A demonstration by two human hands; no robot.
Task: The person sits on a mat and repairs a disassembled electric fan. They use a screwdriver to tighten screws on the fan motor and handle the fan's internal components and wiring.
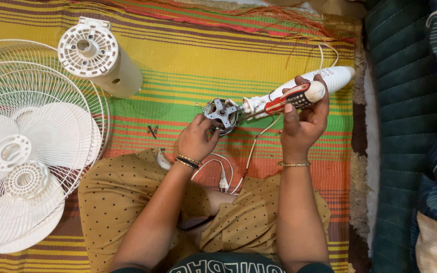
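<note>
Gripping a red-and-black screwdriver [294, 97] in the right hand [304, 121], left hand [198, 139] clasping the metal fan motor [222, 114] at frame centre; white ribbed plastic housing [97, 55] upper left on striped mat [188, 65].

A striped mat [188, 65] in yellow, green and red covers the floor. At the left lie a white wire fan guard [51, 101] and white fan blades [21, 151] — beside them a white cylindrical housing [99, 58]. Two small dark screws [152, 131] rest on the mat — a dark green cushion [405, 101] lies along the right.

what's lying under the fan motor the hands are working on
A striped mat lies under the fan motor, with a white power cord trailing below. The left hand hides the spot directly beneath.
</note>
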